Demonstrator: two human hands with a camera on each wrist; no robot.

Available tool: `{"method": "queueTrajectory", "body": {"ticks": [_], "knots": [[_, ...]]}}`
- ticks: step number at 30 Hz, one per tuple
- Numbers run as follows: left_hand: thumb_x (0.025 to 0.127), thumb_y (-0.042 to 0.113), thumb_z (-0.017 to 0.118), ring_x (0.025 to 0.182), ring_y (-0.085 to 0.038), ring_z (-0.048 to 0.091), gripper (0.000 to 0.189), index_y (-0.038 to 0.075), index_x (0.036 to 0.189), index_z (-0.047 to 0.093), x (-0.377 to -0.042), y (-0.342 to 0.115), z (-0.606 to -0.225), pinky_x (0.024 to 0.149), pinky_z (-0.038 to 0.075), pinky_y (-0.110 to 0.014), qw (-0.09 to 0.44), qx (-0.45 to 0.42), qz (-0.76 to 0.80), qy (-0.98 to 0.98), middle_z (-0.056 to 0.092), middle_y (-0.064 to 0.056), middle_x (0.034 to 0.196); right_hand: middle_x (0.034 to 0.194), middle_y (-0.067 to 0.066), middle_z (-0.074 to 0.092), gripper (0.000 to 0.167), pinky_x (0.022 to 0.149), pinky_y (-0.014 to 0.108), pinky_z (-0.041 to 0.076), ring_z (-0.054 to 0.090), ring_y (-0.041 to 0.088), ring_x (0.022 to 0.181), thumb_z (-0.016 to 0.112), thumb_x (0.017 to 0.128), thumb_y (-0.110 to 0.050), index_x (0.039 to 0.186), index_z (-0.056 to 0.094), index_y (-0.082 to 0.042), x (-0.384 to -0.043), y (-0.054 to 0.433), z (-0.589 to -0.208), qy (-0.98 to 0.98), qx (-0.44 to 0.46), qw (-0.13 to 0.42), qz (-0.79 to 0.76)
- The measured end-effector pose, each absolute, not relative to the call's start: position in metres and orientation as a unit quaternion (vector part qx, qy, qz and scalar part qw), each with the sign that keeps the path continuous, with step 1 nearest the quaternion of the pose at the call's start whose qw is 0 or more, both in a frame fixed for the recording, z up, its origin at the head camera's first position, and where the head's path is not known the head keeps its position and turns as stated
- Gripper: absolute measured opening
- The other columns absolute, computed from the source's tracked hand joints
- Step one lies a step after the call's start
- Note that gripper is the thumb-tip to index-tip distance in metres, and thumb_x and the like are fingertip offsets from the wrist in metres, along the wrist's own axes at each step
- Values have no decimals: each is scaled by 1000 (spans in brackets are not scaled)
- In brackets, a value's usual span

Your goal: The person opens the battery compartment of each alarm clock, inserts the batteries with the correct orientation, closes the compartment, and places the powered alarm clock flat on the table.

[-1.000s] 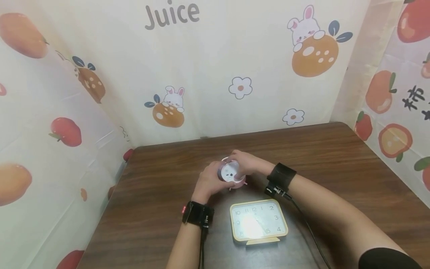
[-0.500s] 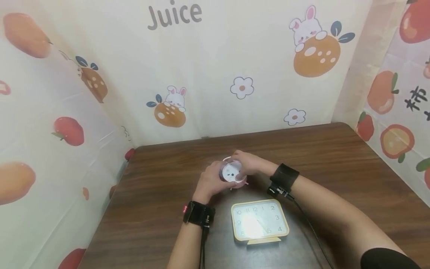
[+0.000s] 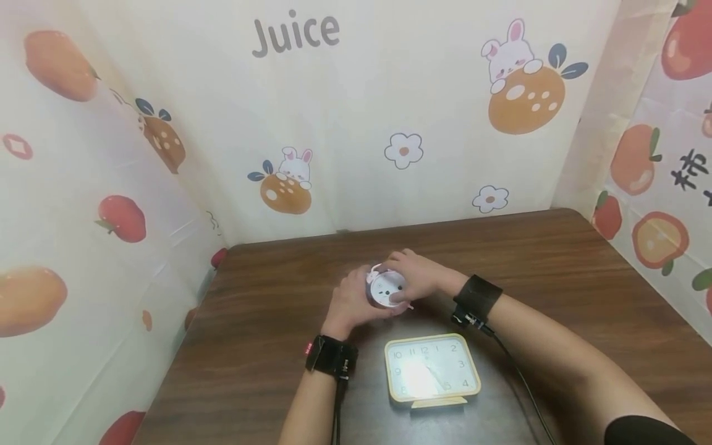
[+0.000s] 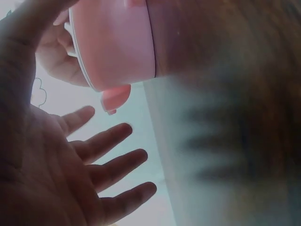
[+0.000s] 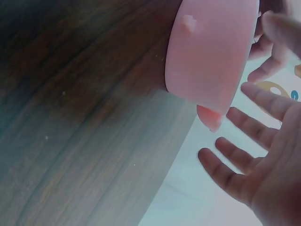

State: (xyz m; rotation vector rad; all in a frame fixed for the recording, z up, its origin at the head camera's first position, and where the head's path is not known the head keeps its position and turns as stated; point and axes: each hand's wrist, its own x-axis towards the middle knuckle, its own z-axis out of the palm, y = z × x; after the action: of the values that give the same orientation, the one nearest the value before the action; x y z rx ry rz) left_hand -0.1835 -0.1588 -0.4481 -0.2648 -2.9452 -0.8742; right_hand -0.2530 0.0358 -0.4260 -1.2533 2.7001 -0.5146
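Observation:
A small round pink alarm clock [image 3: 385,287] lies with its white round side, marked by a few dark spots, facing up. My left hand [image 3: 350,300] holds its left side, the thumb along the near edge. From the right, my right hand [image 3: 418,275] grips the clock, thumb over the white side. The left wrist view shows the pink wall [image 4: 113,44] of the clock above spread left fingers [image 4: 120,165]. In the right wrist view, a small salmon-coloured piece [image 5: 209,117] juts from the clock beside my right fingers [image 5: 230,155].
A yellow-framed rectangular clock [image 3: 432,369] stands on its small base nearer to me. The brown wooden table [image 3: 250,346] meets fruit-printed curtains [image 3: 356,111] at its back and sides. Black straps with cables circle both wrists.
The pink clock has tilted slightly, so less of its pink near side shows. My left thumb reaches further along its near edge. The head view has shifted a little.

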Motion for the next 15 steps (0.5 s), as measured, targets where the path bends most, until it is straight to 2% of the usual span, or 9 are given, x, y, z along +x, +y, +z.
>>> {"method": "queueTrajectory", "body": {"ticks": [8,15], "knots": [[58,53,87,108,-18,54,97,23,138,41,-183,-162,-450,91,48,-46,-8,-74,-298,-952,57,4,123,128,0,55,83,90,41,43,43,20,113,78,64,-59,135,53,-25,-249,32,-428,871,-475,39,-123],[60,53,86,110,-19,54,96,23,138,41,-183,-161,-449,94,47,-46,-24,-70,-310,-948,57,3,125,127,0,56,83,86,38,46,43,19,110,81,63,-55,134,53,-23,-249,29,-433,868,-480,30,-128]]}}
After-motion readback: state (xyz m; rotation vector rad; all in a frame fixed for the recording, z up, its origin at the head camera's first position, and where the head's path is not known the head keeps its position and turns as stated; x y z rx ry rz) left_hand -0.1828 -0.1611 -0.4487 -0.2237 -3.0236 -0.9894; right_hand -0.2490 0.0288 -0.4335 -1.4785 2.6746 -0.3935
